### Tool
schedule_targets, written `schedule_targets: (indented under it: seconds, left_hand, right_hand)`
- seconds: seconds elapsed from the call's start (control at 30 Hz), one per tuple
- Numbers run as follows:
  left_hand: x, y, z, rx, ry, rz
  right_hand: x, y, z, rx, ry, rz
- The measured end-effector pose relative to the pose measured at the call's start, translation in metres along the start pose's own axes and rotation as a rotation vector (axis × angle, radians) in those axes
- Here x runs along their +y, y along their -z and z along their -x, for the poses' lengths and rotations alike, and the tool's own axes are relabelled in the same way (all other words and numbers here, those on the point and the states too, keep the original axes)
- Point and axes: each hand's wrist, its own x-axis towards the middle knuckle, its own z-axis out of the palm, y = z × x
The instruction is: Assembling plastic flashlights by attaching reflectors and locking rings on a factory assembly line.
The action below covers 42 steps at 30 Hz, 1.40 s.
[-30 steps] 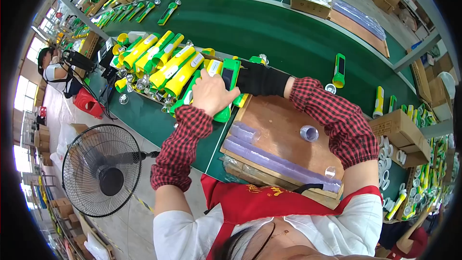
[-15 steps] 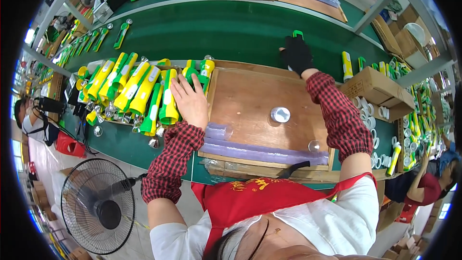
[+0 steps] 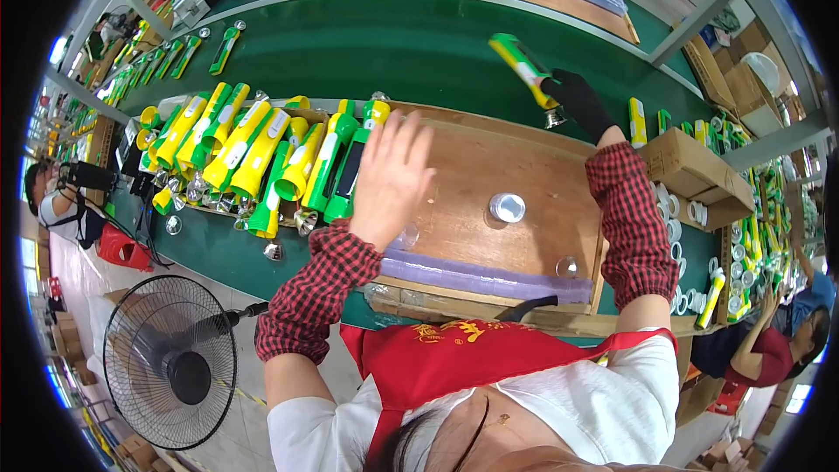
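Observation:
My right hand (image 3: pixel 578 103), in a black glove, grips a yellow-and-green flashlight (image 3: pixel 517 59) over the far green surface. The flashlight slants, with a silver reflector (image 3: pixel 554 117) hanging at its near end. My bare left hand (image 3: pixel 393 177) is open, fingers stretched, over the left edge of a shallow wooden tray (image 3: pixel 489 162). Just left of that hand, several yellow-and-green flashlights (image 3: pixel 260 156) lie piled side by side, some with reflectors dangling. A round white-topped part (image 3: pixel 507 208) sits on the tray, and a clear disc (image 3: pixel 568 267) lies near its front right.
Purple plastic-wrapped strips (image 3: pixel 489 280) line the tray's front edge. On the right stand a cardboard box (image 3: pixel 695 170) and white rings (image 3: pixel 675 232). More flashlights (image 3: pixel 179 57) lie at the far left. Metal posts (image 3: pixel 695 24) frame the bench; a black fan (image 3: pixel 170 363) stands at left.
My right hand has drawn back to the right, and the flashlight in it now shows almost whole. The left hand has shifted right, away from the piled flashlights.

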Motion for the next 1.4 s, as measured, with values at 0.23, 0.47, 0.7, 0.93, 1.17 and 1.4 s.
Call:
schedule_targets:
  seconds: [0.23, 0.47, 0.7, 0.93, 1.17, 1.4]
  left_hand:
    - [0.072, 0.008, -0.026, 0.036, -0.254, 0.201]
    - [0.084, 0.006, 0.014, -0.124, -0.038, 0.591]
    - [0.113, -0.018, 0.055, -0.637, 0.551, 1.811]
    - [0.126, -0.037, 0.088, -0.648, 0.843, 2.238]
    - [0.114, -0.037, 0.090, -0.566, 0.828, 1.999]
    - [0.108, -0.040, 0.091, -0.560, 0.809, 2.029]
  right_hand:
    - [-0.103, -0.002, 0.141, -0.484, 0.407, -0.137]
    - [-0.088, -0.022, 0.221, -0.353, -0.222, -0.816]
    - [-0.082, -0.056, 0.267, -0.004, 0.193, -0.506]
    - [-0.089, -0.059, 0.287, -0.143, 0.444, -0.200]
    - [-0.020, -0.081, 0.223, 0.189, 0.094, 0.001]
    - [-0.014, -0.081, 0.195, -0.064, -0.302, -0.220]
